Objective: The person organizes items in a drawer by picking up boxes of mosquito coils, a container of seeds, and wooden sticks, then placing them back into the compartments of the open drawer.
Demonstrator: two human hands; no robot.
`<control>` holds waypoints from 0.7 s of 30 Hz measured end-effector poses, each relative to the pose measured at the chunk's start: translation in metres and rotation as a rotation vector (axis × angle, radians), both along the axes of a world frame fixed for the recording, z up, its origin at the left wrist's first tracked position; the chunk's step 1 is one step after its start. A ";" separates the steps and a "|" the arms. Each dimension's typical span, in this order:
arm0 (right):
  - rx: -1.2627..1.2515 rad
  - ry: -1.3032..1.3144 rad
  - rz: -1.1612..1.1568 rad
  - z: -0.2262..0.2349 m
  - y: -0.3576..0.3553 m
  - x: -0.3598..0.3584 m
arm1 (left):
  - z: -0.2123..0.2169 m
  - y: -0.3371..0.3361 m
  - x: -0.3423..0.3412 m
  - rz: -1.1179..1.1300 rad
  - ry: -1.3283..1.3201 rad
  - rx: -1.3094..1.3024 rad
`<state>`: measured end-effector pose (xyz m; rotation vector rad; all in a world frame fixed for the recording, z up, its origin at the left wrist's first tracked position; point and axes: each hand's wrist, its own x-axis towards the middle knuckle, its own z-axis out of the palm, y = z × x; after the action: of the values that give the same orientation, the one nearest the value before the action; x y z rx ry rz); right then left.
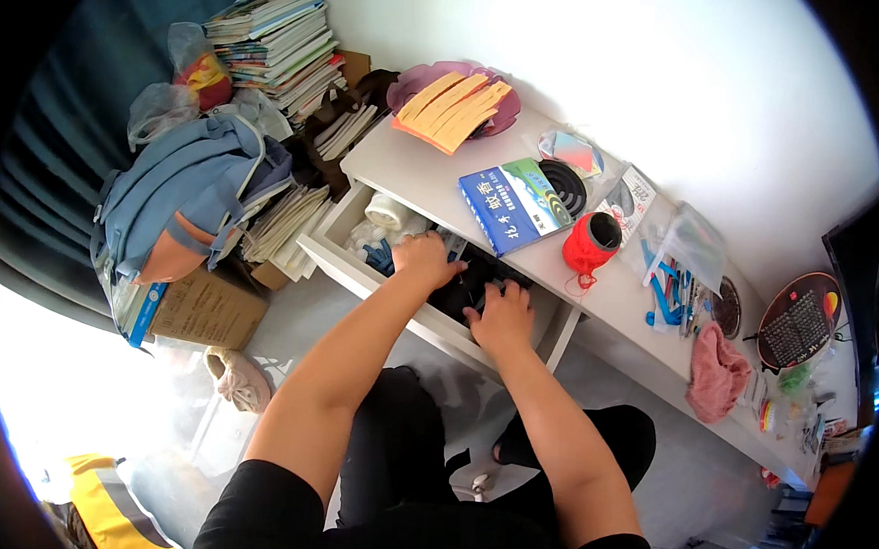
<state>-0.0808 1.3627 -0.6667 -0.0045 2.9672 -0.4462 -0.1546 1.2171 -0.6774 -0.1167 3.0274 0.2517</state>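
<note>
While open, a white drawer [349,274], black contents [466,287] between both hands [422,262] [503,319].

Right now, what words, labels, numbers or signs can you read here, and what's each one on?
I don't copy printed wording, but print shows here:
Blue-green box: large white characters, clear; its smaller lines are too small to read.
Carton: dark print, too blurred.
White packet: too small.
Dark oval board: pale marks, too small.

The blue-green box [516,205] bears printed characters (large, white)
</note>
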 end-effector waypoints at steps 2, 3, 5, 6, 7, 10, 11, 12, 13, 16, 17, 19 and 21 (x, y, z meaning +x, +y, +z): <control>0.035 -0.048 -0.028 -0.005 0.002 0.006 | 0.000 0.005 -0.012 0.015 -0.085 -0.043; 0.043 -0.057 -0.041 -0.005 0.005 0.007 | -0.001 0.002 -0.018 -0.011 -0.148 -0.020; 0.053 -0.078 -0.067 -0.006 0.017 0.009 | 0.000 -0.013 -0.026 -0.066 -0.275 0.018; 0.057 -0.080 -0.071 -0.006 0.023 0.009 | 0.002 -0.018 -0.026 -0.034 -0.280 0.054; 0.060 -0.081 -0.072 -0.005 0.031 0.009 | 0.003 -0.026 -0.028 -0.029 -0.284 0.058; 0.024 -0.043 -0.064 -0.011 0.049 0.010 | 0.002 -0.047 -0.030 0.005 -0.277 0.084; 0.005 -0.023 -0.058 -0.013 0.053 0.011 | 0.004 -0.049 -0.030 0.004 -0.287 0.093; 0.010 -0.010 -0.042 -0.015 0.055 0.012 | 0.007 -0.050 -0.029 0.004 -0.298 0.102; -0.023 0.008 -0.034 -0.016 0.055 0.013 | 0.009 -0.050 -0.029 0.004 -0.304 0.111; -0.183 0.071 -0.028 -0.018 0.055 0.015 | 0.008 -0.049 -0.026 -0.038 -0.301 0.078; -0.276 0.100 -0.038 -0.020 0.054 0.015 | 0.010 -0.048 -0.025 -0.053 -0.298 0.069; -0.365 0.159 -0.068 -0.026 0.052 0.014 | 0.007 -0.049 -0.021 -0.076 -0.236 0.074; -0.359 0.219 -0.111 -0.032 0.052 0.014 | 0.004 -0.049 -0.013 -0.108 -0.105 0.037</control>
<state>-0.0672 1.4142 -0.6982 0.0779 3.0592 -1.0509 -0.1675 1.1676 -0.6734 0.0360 2.9115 0.2821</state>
